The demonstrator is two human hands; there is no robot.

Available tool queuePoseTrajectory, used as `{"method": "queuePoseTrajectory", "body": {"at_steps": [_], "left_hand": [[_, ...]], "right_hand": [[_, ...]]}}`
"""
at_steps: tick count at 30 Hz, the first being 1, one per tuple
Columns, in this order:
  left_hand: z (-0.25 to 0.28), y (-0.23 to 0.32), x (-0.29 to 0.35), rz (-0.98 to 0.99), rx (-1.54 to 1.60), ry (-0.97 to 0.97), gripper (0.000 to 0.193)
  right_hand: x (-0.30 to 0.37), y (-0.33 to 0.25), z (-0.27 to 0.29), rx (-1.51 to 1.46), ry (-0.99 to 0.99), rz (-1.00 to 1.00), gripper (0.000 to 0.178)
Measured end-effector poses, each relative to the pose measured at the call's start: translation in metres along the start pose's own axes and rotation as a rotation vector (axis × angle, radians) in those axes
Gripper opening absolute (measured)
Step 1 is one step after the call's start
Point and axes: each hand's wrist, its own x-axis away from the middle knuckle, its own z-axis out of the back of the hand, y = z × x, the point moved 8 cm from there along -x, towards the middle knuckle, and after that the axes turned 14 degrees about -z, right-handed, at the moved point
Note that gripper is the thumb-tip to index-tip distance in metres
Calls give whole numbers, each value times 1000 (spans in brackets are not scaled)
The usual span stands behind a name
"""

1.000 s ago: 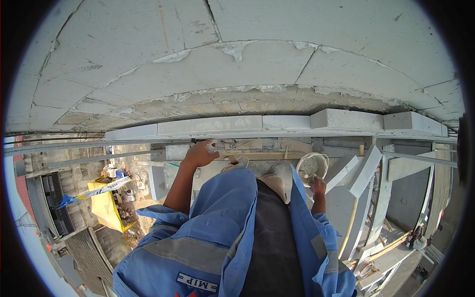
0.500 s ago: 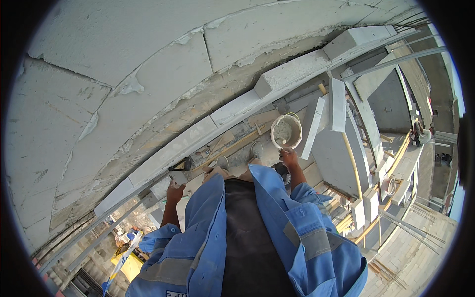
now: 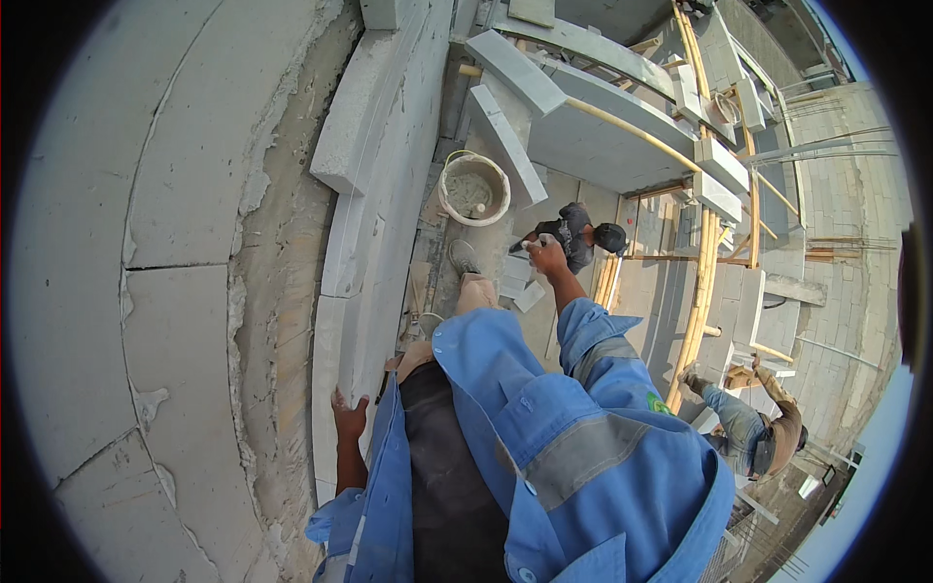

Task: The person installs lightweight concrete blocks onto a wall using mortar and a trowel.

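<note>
My left hand [image 3: 348,418] rests flat against the side of a long pale stone ledge block [image 3: 374,194], fingers spread and holding nothing. My right hand [image 3: 546,257] is stretched forward over the walkway, its fingers curled round a small tool with a pale part; what kind it is I cannot tell. A white bucket [image 3: 473,189] with grey mortar in it stands on the boards ahead, apart from both hands. My shoe [image 3: 463,257] is just below the bucket. My blue jacket with a grey reflective band fills the lower middle.
A curved stone wall [image 3: 146,291] with rough mortar joints fills the left. Grey slabs [image 3: 583,107] and yellow scaffold poles [image 3: 700,291] lie ahead and right. A person in dark clothes [image 3: 583,238] crouches below my right hand; another person [image 3: 763,428] works lower right.
The view has swung round, so the wall now runs down the left. My right hand has come away from the bucket, which stands on the boards. My left hand has shifted along the ledge.
</note>
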Motion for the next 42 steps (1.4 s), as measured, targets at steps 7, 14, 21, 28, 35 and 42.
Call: {"method": "queuePoseTrajectory", "body": {"at_steps": [7,14,21,28,35,42], "left_hand": [[-1,15,-18,98,-47,-83,100],[-12,-5,-7,131,34,-58,102],[-14,-5,-2,136,-27,-16,84],[-8,7,0,217,74,-95,82],[-4,20,1,210,5,-42,89],[-10,11,2,199,30,-7,91]], "right_hand": [[12,24,35,-153,-4,-192,81],[18,-41,52,-182,-34,-126,80],[32,-137,49,-97,-51,78,78],[-5,-216,55,-106,-27,258,81],[53,-296,87,-122,-103,312,86],[56,-303,87,-96,-116,289,82]]}}
